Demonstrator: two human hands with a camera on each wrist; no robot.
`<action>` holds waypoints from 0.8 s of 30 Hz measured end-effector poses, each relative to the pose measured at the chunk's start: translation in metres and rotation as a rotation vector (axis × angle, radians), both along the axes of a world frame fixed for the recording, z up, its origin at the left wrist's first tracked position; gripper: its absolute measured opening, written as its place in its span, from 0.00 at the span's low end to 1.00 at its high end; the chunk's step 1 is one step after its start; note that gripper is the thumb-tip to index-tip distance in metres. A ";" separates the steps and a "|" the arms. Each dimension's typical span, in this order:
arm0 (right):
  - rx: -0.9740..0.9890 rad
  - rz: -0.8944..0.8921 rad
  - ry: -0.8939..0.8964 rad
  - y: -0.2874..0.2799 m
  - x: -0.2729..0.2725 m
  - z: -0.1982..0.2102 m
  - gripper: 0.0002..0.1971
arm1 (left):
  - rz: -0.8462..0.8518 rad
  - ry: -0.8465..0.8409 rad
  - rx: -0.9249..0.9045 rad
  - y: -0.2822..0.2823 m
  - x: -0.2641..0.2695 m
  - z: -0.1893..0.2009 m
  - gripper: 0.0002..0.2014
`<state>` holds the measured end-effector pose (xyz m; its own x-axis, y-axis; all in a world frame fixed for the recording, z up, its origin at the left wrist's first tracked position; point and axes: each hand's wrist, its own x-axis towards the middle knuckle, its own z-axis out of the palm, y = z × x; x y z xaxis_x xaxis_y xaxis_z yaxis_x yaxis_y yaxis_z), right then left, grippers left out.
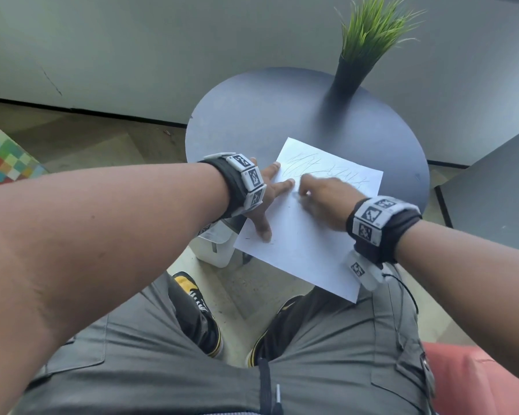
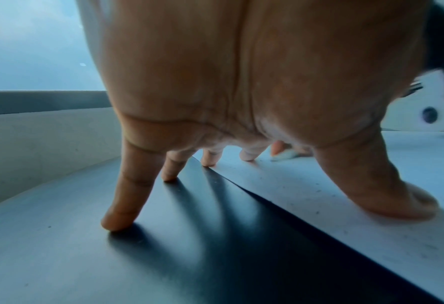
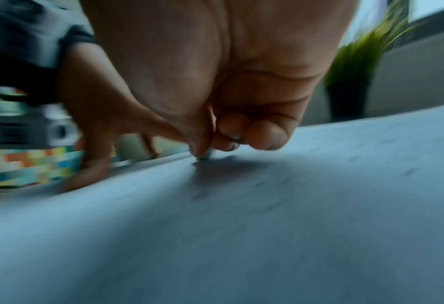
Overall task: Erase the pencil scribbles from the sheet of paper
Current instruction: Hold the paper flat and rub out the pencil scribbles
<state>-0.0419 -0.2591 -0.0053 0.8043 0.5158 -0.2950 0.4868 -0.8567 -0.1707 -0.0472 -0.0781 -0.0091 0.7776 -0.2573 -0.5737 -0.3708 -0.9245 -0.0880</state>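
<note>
A white sheet of paper lies on the round dark table, its near corner hanging over the table's edge. Pencil scribbles cross its far end. My left hand lies spread with straight fingers, thumb and two fingers pressing the sheet's left edge, the others on the table. My right hand is curled over the sheet just below the scribbles and pinches a small pale eraser against the paper; most of the eraser is hidden by the fingertips. The right wrist view is blurred.
A black vase of green grass stands at the table's far right. A white container sits on the floor under the table's left edge. A grey surface is to the right, my knees and shoes below.
</note>
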 end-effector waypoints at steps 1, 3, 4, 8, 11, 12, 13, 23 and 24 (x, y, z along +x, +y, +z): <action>-0.007 -0.056 -0.047 -0.003 0.007 -0.001 0.11 | -0.005 -0.008 0.006 0.000 0.000 0.000 0.68; -0.017 0.000 -0.048 0.005 -0.002 -0.003 0.10 | -0.011 -0.012 0.011 0.000 -0.001 0.000 0.68; -0.010 0.084 -0.015 0.011 -0.013 -0.005 0.11 | -0.007 -0.007 0.009 0.000 -0.001 0.000 0.68; -0.036 0.172 0.029 0.010 -0.018 -0.005 0.10 | -0.001 0.001 0.003 0.001 0.001 0.000 0.68; -0.036 -0.011 -0.059 -0.001 0.009 -0.004 0.10 | -0.007 -0.011 0.006 0.001 0.001 -0.001 0.68; -0.004 -0.002 -0.034 0.003 0.004 -0.004 0.12 | -0.007 -0.013 0.008 0.001 0.000 -0.002 0.68; 0.037 0.058 0.004 0.009 -0.006 -0.005 0.15 | -0.008 -0.014 0.007 0.001 0.000 -0.001 0.69; 0.045 0.037 -0.002 0.005 -0.010 -0.006 0.11 | -0.023 -0.016 0.018 -0.001 0.001 0.001 0.68; 0.067 0.126 0.070 0.008 -0.024 -0.006 0.12 | -0.026 -0.007 0.028 -0.001 0.001 0.003 0.67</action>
<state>-0.0655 -0.2508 -0.0116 0.7106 0.6317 -0.3099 0.5744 -0.7751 -0.2631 -0.0458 -0.0795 -0.0065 0.7750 -0.2608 -0.5757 -0.3937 -0.9118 -0.1168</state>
